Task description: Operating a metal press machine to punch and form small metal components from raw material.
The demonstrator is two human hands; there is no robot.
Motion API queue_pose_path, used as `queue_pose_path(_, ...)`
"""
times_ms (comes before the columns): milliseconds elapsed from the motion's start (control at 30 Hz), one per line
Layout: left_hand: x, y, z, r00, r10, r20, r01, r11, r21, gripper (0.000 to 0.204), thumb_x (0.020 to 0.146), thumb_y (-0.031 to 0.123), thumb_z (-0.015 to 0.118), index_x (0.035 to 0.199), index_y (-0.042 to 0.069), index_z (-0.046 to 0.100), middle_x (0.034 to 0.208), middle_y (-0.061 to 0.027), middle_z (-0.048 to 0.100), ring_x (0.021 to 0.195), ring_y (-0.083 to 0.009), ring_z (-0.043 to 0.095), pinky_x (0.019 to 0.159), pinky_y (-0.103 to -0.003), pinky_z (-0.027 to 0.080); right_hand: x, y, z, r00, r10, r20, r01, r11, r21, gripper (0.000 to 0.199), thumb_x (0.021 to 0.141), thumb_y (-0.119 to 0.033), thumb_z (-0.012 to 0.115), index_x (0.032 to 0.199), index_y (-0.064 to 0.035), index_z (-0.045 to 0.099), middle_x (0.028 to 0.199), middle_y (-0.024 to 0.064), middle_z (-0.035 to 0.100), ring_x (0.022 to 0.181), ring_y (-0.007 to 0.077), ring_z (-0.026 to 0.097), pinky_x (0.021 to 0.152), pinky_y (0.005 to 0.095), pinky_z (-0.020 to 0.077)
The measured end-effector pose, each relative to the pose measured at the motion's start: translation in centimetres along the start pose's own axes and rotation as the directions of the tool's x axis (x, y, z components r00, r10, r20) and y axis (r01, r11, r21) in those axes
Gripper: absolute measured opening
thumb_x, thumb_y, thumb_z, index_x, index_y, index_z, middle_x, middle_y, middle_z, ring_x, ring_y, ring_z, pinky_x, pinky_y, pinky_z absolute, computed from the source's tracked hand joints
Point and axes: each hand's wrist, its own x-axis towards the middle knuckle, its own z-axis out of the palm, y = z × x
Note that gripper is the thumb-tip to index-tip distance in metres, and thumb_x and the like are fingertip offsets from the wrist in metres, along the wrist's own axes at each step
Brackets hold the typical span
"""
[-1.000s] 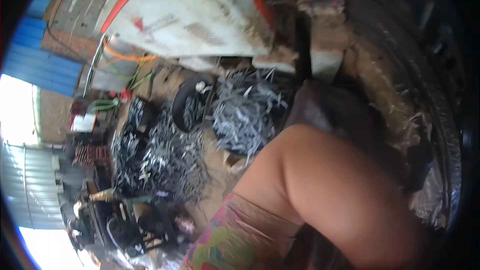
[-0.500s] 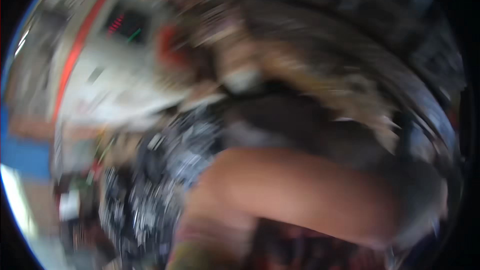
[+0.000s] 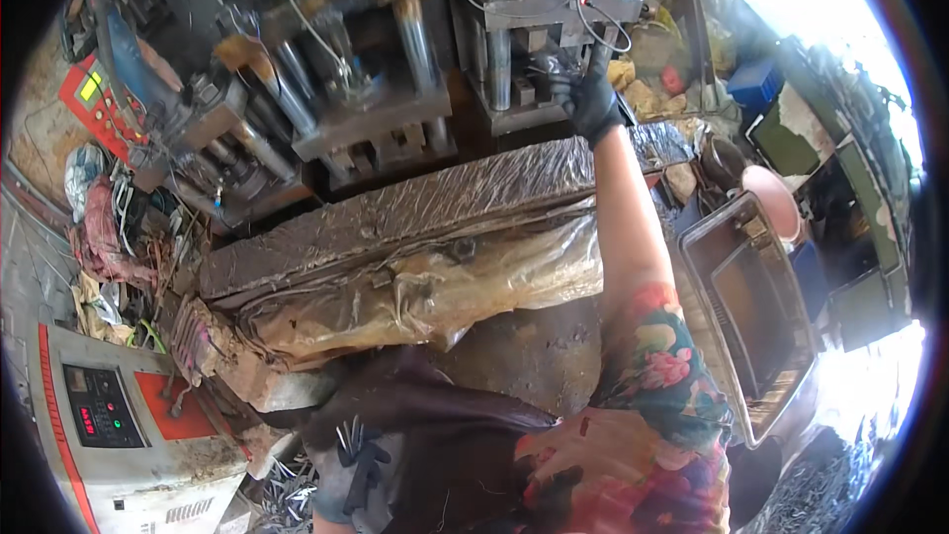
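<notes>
My left hand [image 3: 364, 483], in a grey and black glove, is low in the view, close to my dark apron [image 3: 435, 435]. Its fingers are closed round several thin, shiny metal strips [image 3: 349, 434] that stick up out of the grip. Far forward reaches my right hand [image 3: 596, 111], in a dark glove, at the lower part of a metal press [image 3: 529, 117] with upright steel columns. The fingers look bent, and whatever they hold is too small to make out. A bare right forearm and a flowered sleeve run back toward me.
A long ledge wrapped in dirty plastic [image 3: 415, 213] lies between me and the presses. Another press [image 3: 371, 119] stands left of centre. A white control cabinet [image 3: 148, 489] is at lower left, beside a heap of metal strips [image 3: 287, 494]. A rectangular bin [image 3: 692, 321] stands at right.
The earlier picture is heavily blurred, with a bent arm across its lower middle. Now my view has swung to the presses, and my right arm stretches forward to one.
</notes>
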Motion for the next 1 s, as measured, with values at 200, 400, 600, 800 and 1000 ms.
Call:
queue_pose_path(200, 3.7, -4.2, -2.3, 0.984, 0.179, 0.001, -0.176, 0.962, 0.207, 0.021, 0.088, 0.017, 0.058, 0.104, 0.003, 0.059, 0.059, -0.0021, 0.053, 0.043, -0.0084, 0.045, 0.039, -0.023, 0.032, 2.5, 0.4, 0.9, 0.979, -0.128, 0.162, 0.11, 0.987, 0.115, 0.021, 0.1, -0.032, 0.043, 0.096, -0.017, 0.057, 0.062, -0.0057, 0.051, 0.046, 0.0035, 0.045, 0.035, 0.0144, 0.0324)
queue_pose_path(400, 4.1, -2.3, 0.8, 0.979, 0.186, -0.08, -0.197, 0.966, -0.169, 0.025, 0.092, 0.015, 0.054, 0.114, 0.005, 0.056, 0.07, -0.003, 0.056, 0.045, -0.0086, 0.043, 0.04, -0.022, 0.031, 0.8, 3.6, -2.3, 0.971, -0.151, 0.184, 0.091, 0.949, 0.301, 0.021, 0.098, -0.034, 0.047, 0.102, -0.0156, 0.057, 0.068, -0.0074, 0.051, 0.048, 0.0023, 0.04, 0.035, 0.0147, 0.0269)
queue_pose_path(600, 4.9, -1.6, 1.5, 0.958, 0.276, -0.079, -0.257, 0.7, -0.667, 0.034, 0.09, 0.007, 0.052, 0.124, 0.006, 0.052, 0.105, -0.0082, 0.061, 0.08, -0.015, 0.058, 0.067, -0.027, 0.047, -6.4, 7.2, -9.7, 0.949, -0.019, 0.316, -0.096, 0.934, 0.344, 0.03, 0.097, -0.042, 0.045, 0.091, -0.0138, 0.054, 0.067, -0.006, 0.045, 0.048, 0.0052, 0.036, 0.041, 0.0184, 0.0293)
queue_pose_path(800, 5.9, 0.0, 2.0, 0.908, 0.342, 0.239, -0.077, 0.7, -0.71, 0.044, 0.092, 0.013, 0.054, 0.134, 0.005, 0.045, 0.123, -0.0132, 0.059, 0.103, -0.0216, 0.063, 0.08, -0.031, 0.052, -18.7, 11.6, -3.8, 0.917, -0.082, 0.39, 0.144, 0.981, -0.131, 0.033, 0.1, -0.037, 0.039, 0.104, -0.0073, 0.054, 0.083, 0.0006, 0.056, 0.061, 0.0092, 0.048, 0.053, 0.02, 0.0405)
queue_pose_path(1000, 3.4, -2.9, 0.4, 0.939, 0.296, 0.174, -0.099, 0.719, -0.688, 0.036, 0.094, 0.018, 0.055, 0.126, 0.003, 0.051, 0.113, -0.0154, 0.064, 0.095, -0.0227, 0.066, 0.074, -0.03, 0.054, -32.8, 23.9, 14.3, 0.491, 0.6, 0.632, -0.106, 0.761, -0.64, 0.025, 0.095, -0.027, 0.057, 0.098, -0.0041, 0.066, 0.072, 0.0007, 0.063, 0.06, 0.0096, 0.057, 0.052, 0.0256, 0.0453)
